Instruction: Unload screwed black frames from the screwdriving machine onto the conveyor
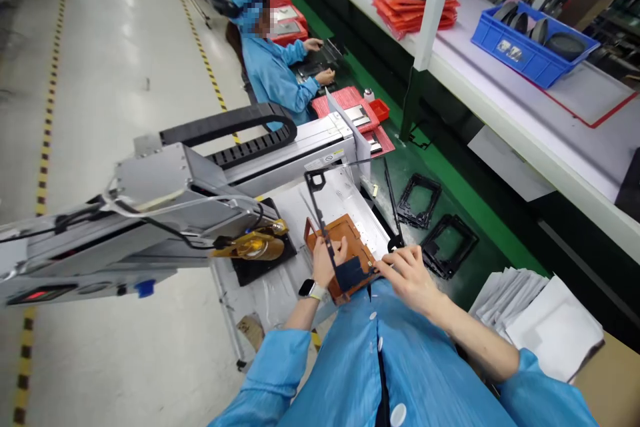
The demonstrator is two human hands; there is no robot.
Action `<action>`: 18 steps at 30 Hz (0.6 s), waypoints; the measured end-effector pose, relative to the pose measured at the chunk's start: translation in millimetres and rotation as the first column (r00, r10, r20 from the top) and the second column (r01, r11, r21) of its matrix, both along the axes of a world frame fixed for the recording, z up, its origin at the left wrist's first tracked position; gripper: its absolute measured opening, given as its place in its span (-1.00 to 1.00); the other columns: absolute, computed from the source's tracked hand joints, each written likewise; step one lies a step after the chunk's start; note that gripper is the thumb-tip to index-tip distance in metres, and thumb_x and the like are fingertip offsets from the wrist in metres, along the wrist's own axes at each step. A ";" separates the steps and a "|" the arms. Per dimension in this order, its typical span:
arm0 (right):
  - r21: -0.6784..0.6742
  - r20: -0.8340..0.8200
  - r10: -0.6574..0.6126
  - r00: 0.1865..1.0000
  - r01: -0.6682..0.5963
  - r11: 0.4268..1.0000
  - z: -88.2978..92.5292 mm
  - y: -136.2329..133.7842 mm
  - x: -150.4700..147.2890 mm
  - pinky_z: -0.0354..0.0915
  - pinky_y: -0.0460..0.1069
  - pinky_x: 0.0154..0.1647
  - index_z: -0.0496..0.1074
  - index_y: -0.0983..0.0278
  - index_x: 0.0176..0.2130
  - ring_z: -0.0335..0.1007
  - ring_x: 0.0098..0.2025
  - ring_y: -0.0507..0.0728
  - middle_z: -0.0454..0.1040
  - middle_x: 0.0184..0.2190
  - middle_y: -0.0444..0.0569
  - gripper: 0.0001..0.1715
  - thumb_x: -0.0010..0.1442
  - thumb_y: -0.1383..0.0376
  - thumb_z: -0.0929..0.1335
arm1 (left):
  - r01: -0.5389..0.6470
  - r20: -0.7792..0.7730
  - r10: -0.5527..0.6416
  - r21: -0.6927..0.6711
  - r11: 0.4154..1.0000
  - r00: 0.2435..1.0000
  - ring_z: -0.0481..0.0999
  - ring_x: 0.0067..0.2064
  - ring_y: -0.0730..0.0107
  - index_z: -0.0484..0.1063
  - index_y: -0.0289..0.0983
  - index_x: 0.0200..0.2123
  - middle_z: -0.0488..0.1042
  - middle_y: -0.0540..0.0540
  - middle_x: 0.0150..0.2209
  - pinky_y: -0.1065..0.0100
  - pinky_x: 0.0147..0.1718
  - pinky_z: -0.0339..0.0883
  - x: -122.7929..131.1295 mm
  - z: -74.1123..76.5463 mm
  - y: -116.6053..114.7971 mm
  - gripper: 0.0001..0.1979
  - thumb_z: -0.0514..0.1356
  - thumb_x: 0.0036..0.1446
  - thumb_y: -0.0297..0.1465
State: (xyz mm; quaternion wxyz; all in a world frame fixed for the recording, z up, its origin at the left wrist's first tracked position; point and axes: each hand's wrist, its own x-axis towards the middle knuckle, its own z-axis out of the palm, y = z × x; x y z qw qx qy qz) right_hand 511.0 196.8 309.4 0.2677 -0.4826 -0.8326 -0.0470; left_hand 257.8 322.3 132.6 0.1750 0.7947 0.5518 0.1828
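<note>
A thin black rectangular frame (316, 203) is held tilted up in front of me, its middle open and a dark panel at the near end. My right hand (413, 277) pinches its near right corner between thumb and fingers. At the frame's left side is my left hand (327, 260), fingers curled around the edge and partly seen through the opening; a watch is on that wrist. Below and behind the frame lies an orange-brown fixture plate (353, 230) on the white machine bed (293, 203). Two more black frames, one farther (420, 201) and one nearer (450, 245), lie to the right.
A grey machine arm (165, 180) with a brass-coloured head (257, 247) stands at the left. A co-worker (275, 73) sits beyond it. White sheets (555, 327) are stacked at right. A blue bin (533, 43) sits on the raised shelf (510, 120).
</note>
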 end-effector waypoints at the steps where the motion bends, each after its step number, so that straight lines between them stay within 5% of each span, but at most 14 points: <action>1: 0.021 -0.009 0.014 1.000 -0.014 1.000 8.3 -3.2 -5.5 0.18 0.14 0.07 0.61 0.28 0.13 0.40 0.01 0.15 0.67 -0.04 0.04 -0.69 0.55 0.47 0.33 | 0.002 -0.019 -0.002 0.007 1.000 1.000 0.46 -0.44 0.19 0.20 -0.12 -0.63 0.56 -0.17 -0.55 -0.07 0.05 0.24 0.1 -1.0 0.6 -0.36 -0.02 0.61 -0.17; 6: 0.055 -0.013 0.090 0.996 -0.089 0.994 29.7 -13.2 -19.2 0.19 0.12 0.04 0.62 0.27 0.11 0.42 -0.03 0.12 0.69 -0.04 0.03 -0.67 0.52 0.49 0.32 | -0.003 -0.053 0.003 0.007 1.000 0.999 0.49 -0.41 0.17 0.25 -0.13 -0.66 0.63 -0.23 -0.50 -0.07 0.04 0.26 1.9 3.6 1.7 -0.31 -0.04 0.62 -0.15; 18: 0.123 -0.106 0.094 0.990 -0.081 0.989 41.7 -24.8 -26.4 0.21 0.13 0.07 0.62 0.26 0.16 0.48 -0.05 0.13 0.72 -0.11 0.02 -0.64 0.52 0.47 0.32 | 0.011 -0.073 -0.009 0.035 0.999 0.997 0.57 -0.38 0.18 0.29 -0.13 -0.61 0.64 -0.25 -0.47 -0.10 0.11 0.29 6.5 7.3 -0.2 -0.34 -0.06 0.65 -0.24</action>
